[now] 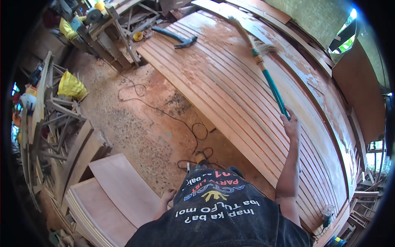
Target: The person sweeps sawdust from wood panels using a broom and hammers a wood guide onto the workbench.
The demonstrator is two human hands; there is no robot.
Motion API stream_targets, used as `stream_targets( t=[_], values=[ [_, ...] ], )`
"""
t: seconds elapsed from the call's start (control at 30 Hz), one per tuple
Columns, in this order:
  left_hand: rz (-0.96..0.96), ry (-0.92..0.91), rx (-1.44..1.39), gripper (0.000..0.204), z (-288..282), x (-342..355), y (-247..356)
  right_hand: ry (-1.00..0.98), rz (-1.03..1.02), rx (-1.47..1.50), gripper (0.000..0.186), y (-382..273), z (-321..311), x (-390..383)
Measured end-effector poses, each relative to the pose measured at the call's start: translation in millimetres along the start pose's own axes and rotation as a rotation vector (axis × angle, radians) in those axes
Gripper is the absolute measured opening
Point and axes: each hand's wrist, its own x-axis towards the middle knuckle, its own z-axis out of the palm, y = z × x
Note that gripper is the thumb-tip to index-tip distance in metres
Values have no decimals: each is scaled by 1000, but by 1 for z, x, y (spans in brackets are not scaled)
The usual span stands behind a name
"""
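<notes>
My right hand is closed around the green handle of a broom, near the handle's end. The broom reaches away from me over long wooden strips laid side by side with narrow gaps. Its pale bristles are at the far part of the strips, where reddish sawdust lies scattered. A claw hammer rests at their far left. Low beside my body, my left hand is close to a stack of thin wooden panels; its fingers are too small to make out, and no object shows in it.
On the sawdust-strewn floor, a cable winds to a power tool near my feet. Timber pieces and a yellow sack stand left. A person in yellow is at the far left. Boards lean along the right.
</notes>
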Motion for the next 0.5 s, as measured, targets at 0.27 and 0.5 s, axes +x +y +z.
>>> stream_targets(
  t=[0.27, 0.5],
  values=[
    [-36, 444, -111, 54, -144, -18, 77, -114, 36, -181, 48, -82, 90, 86],
    [415, 548, -153, 45, -240, -17, 200, -120, -36, -188, 49, -123, 151, 142]
  ],
)
